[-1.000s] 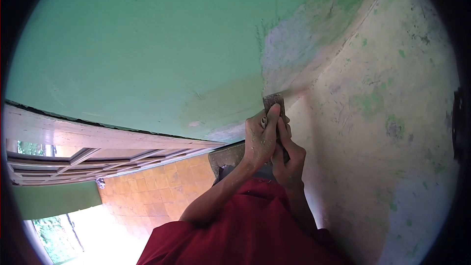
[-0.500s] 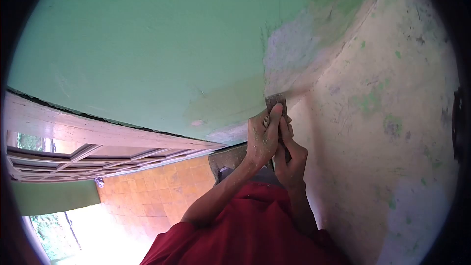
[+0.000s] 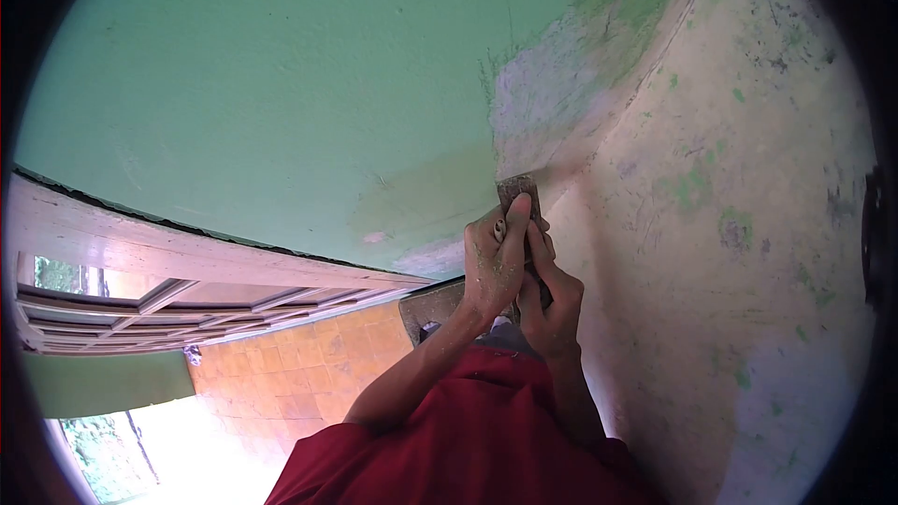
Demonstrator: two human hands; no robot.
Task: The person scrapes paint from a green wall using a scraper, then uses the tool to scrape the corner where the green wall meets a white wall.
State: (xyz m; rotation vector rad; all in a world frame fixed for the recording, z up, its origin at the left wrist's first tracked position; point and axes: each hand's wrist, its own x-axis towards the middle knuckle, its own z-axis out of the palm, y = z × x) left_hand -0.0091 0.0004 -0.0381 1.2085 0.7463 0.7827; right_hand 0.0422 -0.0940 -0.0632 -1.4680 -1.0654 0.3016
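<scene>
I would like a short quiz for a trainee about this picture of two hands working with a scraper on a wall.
1. True or false: both hands grip the scraper.
2. Which colour is the paint on the wall to the left of the blade? A. green B. red C. black
3. Fill in: the floor seen below the door frame has ____ tiles.

Key
1. True: the left hand and the right hand are closed together on the handle, with the blade against the wall near the corner.
2. A: the green wall; the adjoining scraped wall is mostly bare.
3. Orange: the tiled floor.
</scene>
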